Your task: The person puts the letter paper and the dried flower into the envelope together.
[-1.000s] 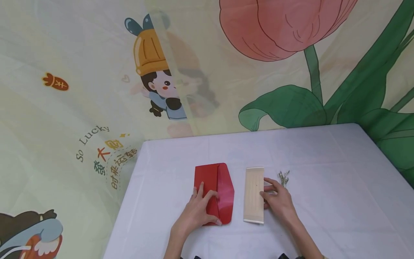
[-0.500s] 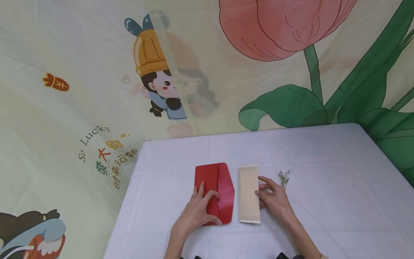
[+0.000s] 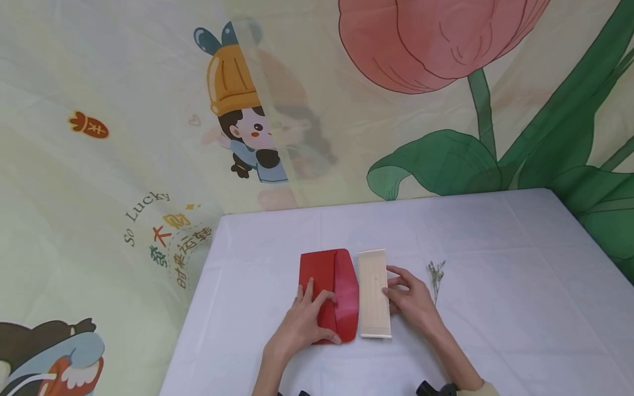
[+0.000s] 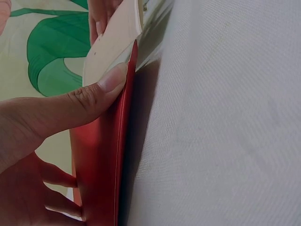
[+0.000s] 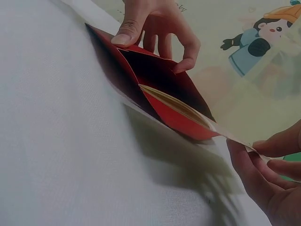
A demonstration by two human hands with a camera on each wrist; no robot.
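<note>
A red envelope [image 3: 316, 267] lies on the table with its flap opened toward the right. My left hand [image 3: 299, 324] holds it, thumb at the near edge and a bent finger at the mouth. In the right wrist view the envelope's mouth gapes, its dark inside showing. Beside the flap is a beige folded paper [image 3: 373, 297], long and narrow, with several layers visible at its edge. My right hand [image 3: 415, 301] pinches this paper by its right long edge. Its left edge reaches over the flap [image 5: 186, 123] in the right wrist view; it is outside the pocket.
A small sprig of dried flowers [image 3: 436, 275] lies right of my right hand. White cloth covers the table [image 3: 520, 308]. Behind it hangs a printed backdrop [image 3: 317, 110] with a tulip and cartoon figures.
My right hand has carried the folded paper left, from a clear gap away to right beside the envelope's flap. The left hand and envelope have stayed put.
</note>
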